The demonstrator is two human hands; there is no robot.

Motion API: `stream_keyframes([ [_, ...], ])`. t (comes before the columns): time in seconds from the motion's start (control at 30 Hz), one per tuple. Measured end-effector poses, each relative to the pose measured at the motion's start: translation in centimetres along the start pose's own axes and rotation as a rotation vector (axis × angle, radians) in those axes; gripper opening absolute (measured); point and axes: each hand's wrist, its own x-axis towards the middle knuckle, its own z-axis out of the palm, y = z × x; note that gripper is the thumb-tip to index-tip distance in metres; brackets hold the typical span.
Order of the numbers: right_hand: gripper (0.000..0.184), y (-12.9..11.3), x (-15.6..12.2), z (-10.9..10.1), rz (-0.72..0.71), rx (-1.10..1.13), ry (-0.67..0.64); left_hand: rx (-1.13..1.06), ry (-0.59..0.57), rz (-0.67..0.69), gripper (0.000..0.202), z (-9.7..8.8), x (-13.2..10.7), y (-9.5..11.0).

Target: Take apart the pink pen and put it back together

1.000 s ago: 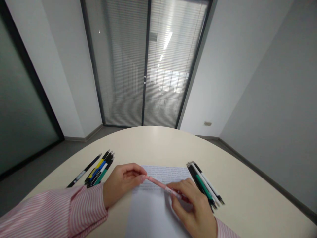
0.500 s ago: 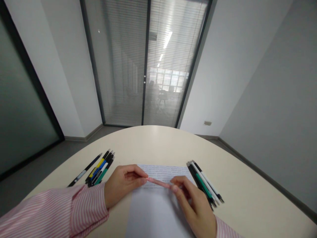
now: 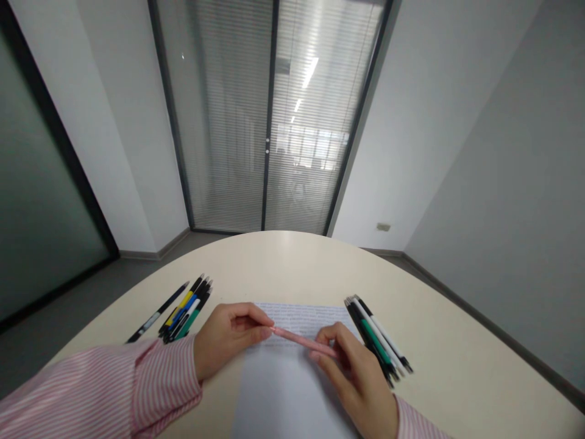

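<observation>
A slim pink pen (image 3: pixel 299 339) is held over the printed paper (image 3: pixel 278 390), sloping down to the right. The thumb and index finger of my left hand (image 3: pixel 231 338) pinch its left end. My right hand (image 3: pixel 354 369) grips the other end, the thumb under the pen and the bent fingers above it. The pen's far right end is hidden by those fingers. Printed lines show along the top of the paper, and its lower part looks blank.
A bundle of pens (image 3: pixel 187 311) in yellow, blue, white and green lies at the left, with a separate black pen (image 3: pixel 158 312) beside it. Black, green and white pens (image 3: pixel 379 338) lie right of my right hand. The round table (image 3: pixel 292 262) curves away toward a glass partition.
My right thumb and fingers have shifted their hold on the pen, and more of its right part now shows. My left hand has stayed nearly still.
</observation>
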Motion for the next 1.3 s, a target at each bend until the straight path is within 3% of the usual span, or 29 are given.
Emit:
stream_keyframes([
  [0.1,0.034,-0.27,0.1,-0.07,0.011,0.006,-0.032,0.011,0.007,-0.01,0.009,0.03,0.04,0.04],
  [0.23,0.012,-0.63,0.14,-0.14,0.012,0.008,0.017,0.021,0.008,-0.012,0.012,0.09,0.11,0.07],
  [0.3,0.011,-0.7,0.13,-0.18,0.01,-0.004,0.016,0.034,0.005,-0.01,0.012,0.11,0.04,0.17],
  [0.47,0.037,-0.57,0.16,-0.16,0.037,0.012,-0.071,0.029,-0.011,-0.006,0.013,0.11,-0.22,0.47],
  [0.57,0.017,-0.44,0.07,-0.03,0.044,0.019,-0.021,0.024,-0.003,0.0,0.013,0.1,-0.17,0.41],
  [0.67,0.014,-0.39,-0.03,0.01,0.044,-0.009,-0.014,0.024,0.001,0.01,0.012,0.18,-0.16,0.41],
  [0.83,0.045,-0.49,0.14,-0.1,0.032,-0.008,-0.086,0.035,-0.016,0.038,0.01,0.35,-0.38,0.66],
  [0.87,0.043,-0.5,0.18,-0.09,0.036,0.007,-0.086,0.034,-0.013,0.038,0.01,0.33,-0.4,0.65],
  [0.97,0.014,-0.45,0.18,0.01,0.063,0.05,-0.026,0.036,0.004,0.031,0.011,0.2,-0.35,0.47],
  [1.07,0.012,-0.45,0.09,0.0,0.059,0.053,0.037,0.04,0.009,0.035,0.013,0.12,-0.32,0.33],
  [1.3,0.051,-0.73,0.27,-0.27,0.117,0.073,-0.047,0.061,-0.01,0.087,0.01,0.45,-0.58,0.66],
])
